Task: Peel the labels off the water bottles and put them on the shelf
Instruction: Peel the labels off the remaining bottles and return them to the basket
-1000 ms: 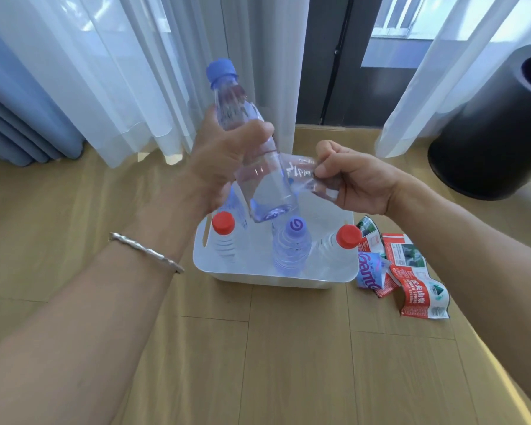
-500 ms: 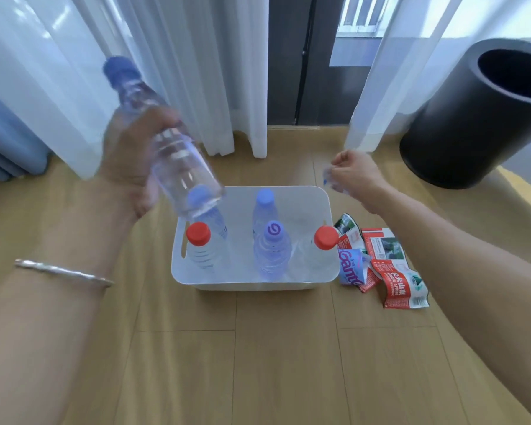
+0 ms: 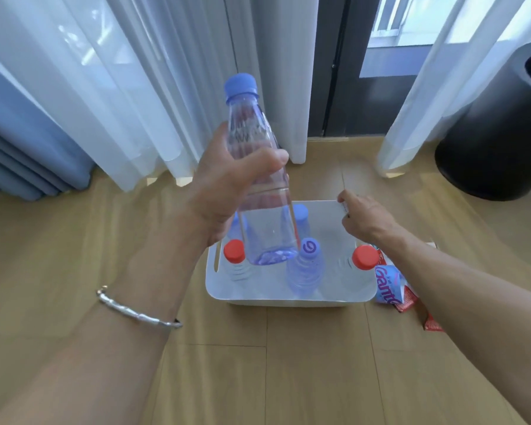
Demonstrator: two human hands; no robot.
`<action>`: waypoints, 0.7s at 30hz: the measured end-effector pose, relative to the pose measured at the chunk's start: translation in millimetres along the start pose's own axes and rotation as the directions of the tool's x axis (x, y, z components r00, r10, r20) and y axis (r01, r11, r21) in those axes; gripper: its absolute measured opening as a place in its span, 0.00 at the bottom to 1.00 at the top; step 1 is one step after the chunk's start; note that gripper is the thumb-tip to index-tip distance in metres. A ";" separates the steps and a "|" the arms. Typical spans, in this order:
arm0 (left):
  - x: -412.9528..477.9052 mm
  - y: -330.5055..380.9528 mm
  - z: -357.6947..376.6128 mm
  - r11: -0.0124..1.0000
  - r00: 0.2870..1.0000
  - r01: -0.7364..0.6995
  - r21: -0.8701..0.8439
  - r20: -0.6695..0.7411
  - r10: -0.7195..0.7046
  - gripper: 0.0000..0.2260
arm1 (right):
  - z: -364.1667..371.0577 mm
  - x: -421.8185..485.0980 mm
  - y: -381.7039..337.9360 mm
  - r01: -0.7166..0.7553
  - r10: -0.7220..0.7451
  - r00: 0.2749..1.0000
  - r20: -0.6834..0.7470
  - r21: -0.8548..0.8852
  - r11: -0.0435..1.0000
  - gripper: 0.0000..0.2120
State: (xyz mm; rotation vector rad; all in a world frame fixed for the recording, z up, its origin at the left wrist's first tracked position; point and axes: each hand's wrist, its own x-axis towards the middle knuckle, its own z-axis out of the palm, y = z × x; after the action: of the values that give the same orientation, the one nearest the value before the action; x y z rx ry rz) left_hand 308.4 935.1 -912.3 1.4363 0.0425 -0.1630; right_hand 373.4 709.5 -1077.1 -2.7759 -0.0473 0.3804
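My left hand grips a clear, label-free water bottle with a blue cap, held nearly upright above the white bin. My right hand hovers over the bin's far right corner, fingers pinched on a small clear peeled label. In the bin stand several bottles: two with red caps, one with a purple cap, and blue-capped ones behind the held bottle.
Peeled labels, blue and red, lie on the wooden floor right of the bin, partly under my right forearm. A black cylindrical bin stands at the far right. White curtains hang behind.
My left hand has swung the bottle from the upper left back over the bin and turned it upright. My right hand has dropped lower, toward the bin's far right corner.
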 end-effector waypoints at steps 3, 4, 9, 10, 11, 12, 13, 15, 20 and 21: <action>1.5 -1.8 -0.8 1.000 1.000 0.015 0.000 -0.006 -0.015 0.18 | -2.3 0.0 1.2 -0.002 0.002 0.998 0.057 0.009 1.000 0.27; 1.6 -2.3 -0.3 1.000 1.000 0.018 -0.001 -0.007 -0.018 0.18 | -3.6 -0.9 0.7 0.005 -0.005 0.997 0.072 0.008 1.000 0.28; 1.6 -4.3 3.9 1.000 1.000 0.020 0.012 0.010 -0.020 0.17 | -5.0 -3.4 0.9 0.043 -0.050 0.981 0.187 0.042 0.998 0.43; 1.3 -4.5 3.9 1.000 1.000 0.021 0.016 0.012 -0.021 0.17 | -6.2 -3.6 0.6 0.036 -0.050 0.980 0.192 0.074 0.997 0.44; 1.3 -5.1 3.9 1.000 1.000 0.021 0.021 0.013 -0.022 0.17 | -7.9 -3.5 0.5 0.012 -0.038 0.980 0.193 0.133 0.991 0.45; 0.9 -5.4 3.9 0.999 1.000 0.023 0.023 0.015 -0.024 0.17 | -9.6 -3.5 1.1 -0.025 -0.018 0.980 0.199 0.211 0.977 0.46; 0.5 -5.5 4.3 0.999 1.000 0.025 0.023 0.018 -0.025 0.16 | -10.4 -3.0 3.1 -0.063 0.001 0.978 0.206 0.295 0.954 0.45; 0.1 -5.5 5.1 1.000 1.000 0.023 0.018 0.020 -0.023 0.16 | -12.1 -0.7 7.9 -0.113 0.026 0.975 0.220 0.394 0.912 0.42; -0.9 -4.7 9.7 1.000 0.999 0.020 0.013 0.027 -0.021 0.16 | -19.8 -6.2 5.3 -0.276 0.090 0.953 0.290 0.703 0.655 0.34; -1.1 -5.0 10.6 1.000 0.999 0.020 0.014 0.029 -0.021 0.17 | -21.3 -9.6 5.1 -0.300 0.092 0.947 0.309 0.740 0.602 0.35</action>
State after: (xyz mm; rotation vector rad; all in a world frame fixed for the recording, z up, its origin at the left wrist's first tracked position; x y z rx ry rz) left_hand 305.9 924.1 -915.7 1.4476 0.0324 -0.2014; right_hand 369.8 697.1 -1057.0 -1.8391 0.3084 0.6194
